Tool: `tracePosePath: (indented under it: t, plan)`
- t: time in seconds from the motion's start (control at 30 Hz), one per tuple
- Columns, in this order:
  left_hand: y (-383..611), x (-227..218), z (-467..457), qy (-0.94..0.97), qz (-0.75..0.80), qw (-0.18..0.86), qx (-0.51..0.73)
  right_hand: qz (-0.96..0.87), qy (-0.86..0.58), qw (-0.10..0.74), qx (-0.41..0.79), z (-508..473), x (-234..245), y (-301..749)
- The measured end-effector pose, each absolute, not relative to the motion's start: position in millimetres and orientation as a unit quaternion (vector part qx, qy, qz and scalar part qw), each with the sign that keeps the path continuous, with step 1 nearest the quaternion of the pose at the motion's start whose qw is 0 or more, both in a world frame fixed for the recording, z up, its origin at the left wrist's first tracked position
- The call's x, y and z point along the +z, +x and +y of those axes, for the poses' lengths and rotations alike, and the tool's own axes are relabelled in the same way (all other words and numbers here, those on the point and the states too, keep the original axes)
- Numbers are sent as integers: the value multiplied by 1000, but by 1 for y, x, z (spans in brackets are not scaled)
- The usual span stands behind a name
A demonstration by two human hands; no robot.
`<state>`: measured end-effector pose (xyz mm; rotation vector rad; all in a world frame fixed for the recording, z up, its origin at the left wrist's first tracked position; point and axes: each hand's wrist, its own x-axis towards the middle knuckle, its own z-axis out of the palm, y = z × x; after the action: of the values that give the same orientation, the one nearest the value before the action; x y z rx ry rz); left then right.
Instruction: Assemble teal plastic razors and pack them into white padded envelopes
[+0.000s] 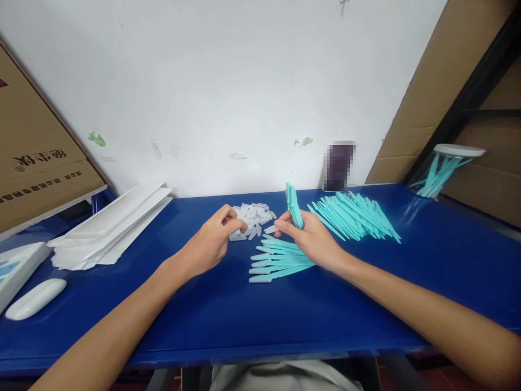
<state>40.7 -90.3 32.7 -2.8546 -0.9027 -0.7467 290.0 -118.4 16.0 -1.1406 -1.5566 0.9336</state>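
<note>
My right hand (311, 239) is closed around a small bundle of turquoise plastic sticks (293, 205), held upright over the blue table (285, 320). My left hand (214, 239) is pinched shut beside a heap of small clear plastic caps (254, 217); I cannot make out what the fingertips hold. Just below my hands lies a short row of turquoise sticks with white caps on their tips (277, 262). A bigger pile of uncapped turquoise sticks (354, 216) lies to the right of my right hand.
A stack of white paper sleeves (112, 228) lies at the left, with a white oval object (35, 298) and a white box (16, 266) nearer the edge. A clear jar with turquoise sticks (442, 168) stands far right. Cardboard boxes (36, 157) flank both sides.
</note>
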Motion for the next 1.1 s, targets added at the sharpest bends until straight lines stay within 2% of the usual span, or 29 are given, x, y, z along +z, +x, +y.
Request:
tracePosePath:
  t: [0.2, 0.43, 0.8, 1.1]
  plan:
    - [45, 23, -89, -916, -313, 6, -251, -655, -497, 463, 332, -114, 18, 296]
    - [46, 17, -88, -907, -278, 22, -316, -663, -515, 450, 304, -109, 19, 302]
    - [60, 8, -91, -900, -226, -21, -373, -701, -418, 435, 381, -124, 18, 289]
    - [74, 8, -103, -900, -225, -49, -370, -676, -386, 460, 426, -124, 18, 286]
